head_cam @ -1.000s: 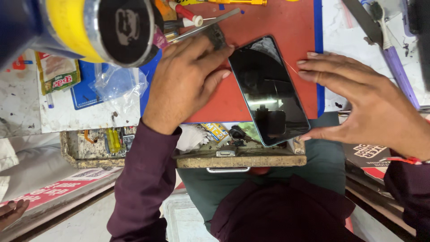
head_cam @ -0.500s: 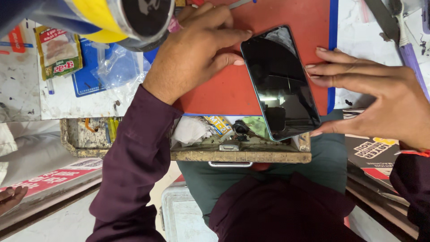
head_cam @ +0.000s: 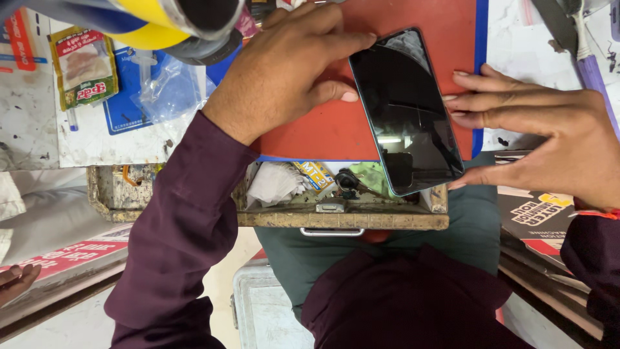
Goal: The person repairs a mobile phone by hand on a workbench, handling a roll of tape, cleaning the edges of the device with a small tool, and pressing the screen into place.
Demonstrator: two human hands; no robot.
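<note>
A person in a dark purple top sits at a cluttered bench, both hands on a phone (head_cam: 405, 110). It lies screen up, dark and glossy, slanted across the near edge of a red mat (head_cam: 323, 132), its lower end jutting past the mat over an open drawer (head_cam: 342, 216).

The left hand (head_cam: 290, 71) rests on the mat at the phone's left side, fingers curled, the forefinger tip touching the phone's top left edge and the thumb lying just short of its long side. The right hand (head_cam: 549, 136) comes in from the other side, fingers spread apart and stretched flat, their tips pressed against the phone's right edge, the thumb touching its lower right corner. So neither hand is closed around the phone; they brace it between them.

The drawer holds crumpled paper (head_cam: 274, 184) and small packets (a real jumble). To the left lie a clear plastic bag (head_cam: 165, 90) and a green sachet (head_cam: 82, 68). A yellow and black tool (head_cam: 174, 22) looms close at the top.
</note>
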